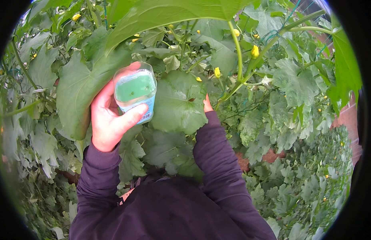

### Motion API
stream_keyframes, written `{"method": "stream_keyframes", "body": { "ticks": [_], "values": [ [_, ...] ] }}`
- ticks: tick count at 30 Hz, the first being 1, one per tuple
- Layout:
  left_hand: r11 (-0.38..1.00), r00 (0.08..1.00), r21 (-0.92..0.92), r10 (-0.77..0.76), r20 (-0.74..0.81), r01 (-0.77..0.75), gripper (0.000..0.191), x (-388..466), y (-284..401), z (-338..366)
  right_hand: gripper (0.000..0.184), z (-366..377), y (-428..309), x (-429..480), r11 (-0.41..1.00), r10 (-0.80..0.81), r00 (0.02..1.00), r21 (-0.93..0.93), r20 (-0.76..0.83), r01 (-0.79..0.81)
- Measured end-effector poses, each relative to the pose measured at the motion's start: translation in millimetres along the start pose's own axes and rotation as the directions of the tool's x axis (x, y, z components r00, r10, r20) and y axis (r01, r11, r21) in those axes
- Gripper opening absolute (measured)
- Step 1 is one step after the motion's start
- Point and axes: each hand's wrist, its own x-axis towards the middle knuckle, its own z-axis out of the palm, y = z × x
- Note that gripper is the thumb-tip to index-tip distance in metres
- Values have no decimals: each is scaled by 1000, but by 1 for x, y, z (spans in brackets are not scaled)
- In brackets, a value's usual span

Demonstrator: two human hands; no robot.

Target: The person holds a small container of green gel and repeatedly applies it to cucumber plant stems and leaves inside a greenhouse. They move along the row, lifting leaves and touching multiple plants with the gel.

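My left hand [109,115] grips a small clear plastic cup [135,93], its thumb across the front and its fingers around the far side. Green shows inside the cup, with a few dark specks. A blue printed label with a barcode wraps the lower part. Only a sliver of my right hand [207,104] shows at the edge of a broad green leaf [181,103]. The leaf hides its fingers, and whether they hold anything is not visible. Just right of that hand, a thick vine stem [233,90] bears a yellow flower bud [217,72].
Leafy vines crowd every side. A large leaf [179,10] hangs over the top of the view, and another [80,81] stands beside my left hand. Green twine [271,36] is tied around the stem at upper right. Reddish ground [344,120] appears at far right.
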Motion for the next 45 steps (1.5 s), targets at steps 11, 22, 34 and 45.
{"method": "stream_keyframes", "body": {
  "ticks": [11,22,34,45],
  "values": [
    [995,999,101,-11,32,7,64,-8,8,-10,26,24,7,-27,970,-88,995,-230,-39,77],
    [983,998,179,-50,37,43,61,-26,18,-16,27,63,13,-54,690,-343,935,-653,85,312],
    [971,989,205,-133,57,119,58,-34,13,-10,28,122,0,-77,232,-693,689,-839,212,492],
    [810,807,-44,-577,122,585,53,-40,-11,-9,18,131,-13,-111,148,-633,737,-897,238,417]
  ]
}}
